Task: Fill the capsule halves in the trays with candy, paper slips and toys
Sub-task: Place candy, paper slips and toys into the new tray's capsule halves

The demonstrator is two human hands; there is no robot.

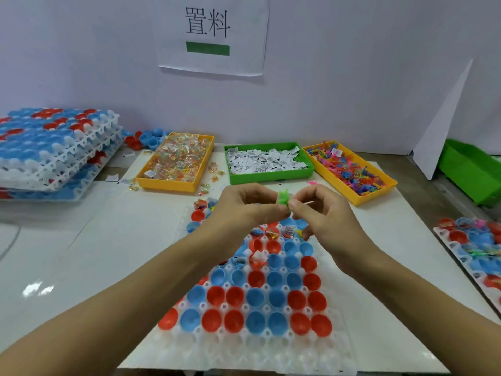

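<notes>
Fingertips of both hands meet on one small green toy [283, 198], held in the air above the far end of the white tray [252, 346]. Left hand [245, 206]: fingers curled, thumb and forefinger pinching the toy's left side. Right hand [322, 213]: fingers curled, thumb and forefinger pinching its right side. Toy is spiky, bright green; finer shape not readable.

White tray lies on a pale mat [141, 240] straight below the hands. It carries rows of red and blue capsule halves [256, 301], open side up. Halves in the tray's near rows look bare inside. Several in its far rows, just under the hands, hold wrapped candy and bits of paper; exact count hidden by the hands.

Beyond the tray, from left to right: yellow bin of wrapped candy [177, 161], green bin of paper slips [267, 161], yellow bin of mixed coloured toys [349, 170]. Loose candies scattered on the mat between the candy bin and the tray.

Left of the tray, well apart: a stack of trays [54, 147] loaded with blue and red halves. A few loose halves lie behind the stack's right corner.

Right of the tray, at the frame edge: a second tray [471, 248] whose halves hold contents, coloured toys visible.

On the wall beyond the tray, a paper sign [211, 33] with two printed characters and a green bar.
</notes>
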